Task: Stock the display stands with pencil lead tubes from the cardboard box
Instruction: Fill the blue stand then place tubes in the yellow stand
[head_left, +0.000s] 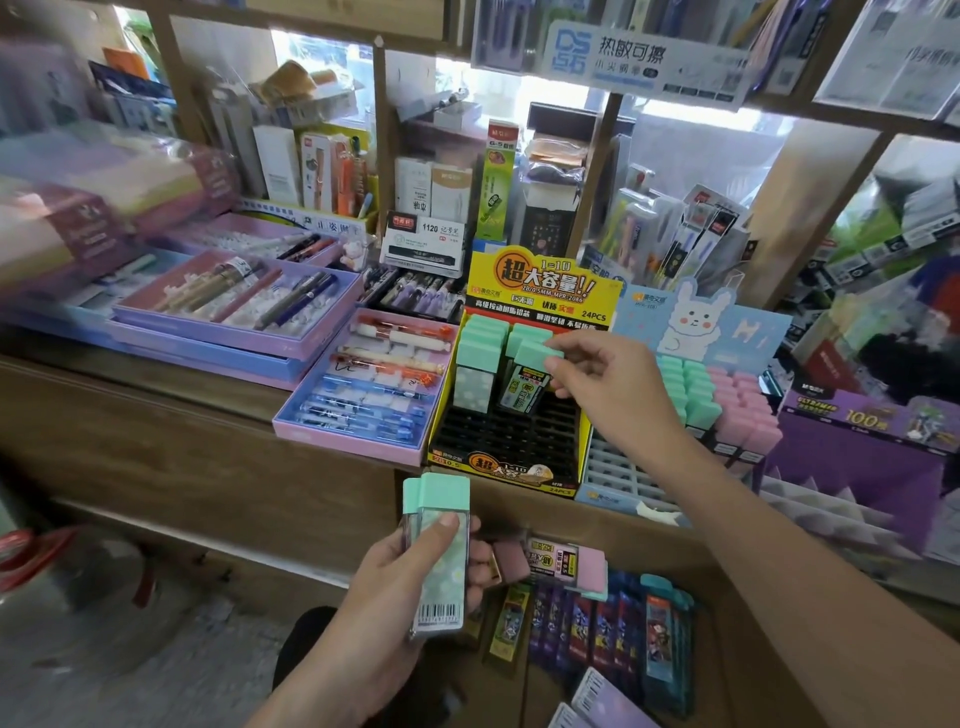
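1. Front rows of black slotted tray (511, 434) in yellow display stand (587, 441): unoccupied, reachable from lower centre of frame.
2. Back rows, centre frame: filled with mint-capped tubes (480, 343); right hand (618, 384) and tilted tube (530, 371) occupy the slot just in front.
3. Left flank: blocked by pink pen tray (363, 384), touching the stand.
4. Right flank: blocked by rabbit stand (696, 322); front grid (618, 467) bare.
5. From behind: closed off by yellow header card (545, 283).
6. Lower centre: left hand (395, 587) with tubes over cardboard box (758, 623).
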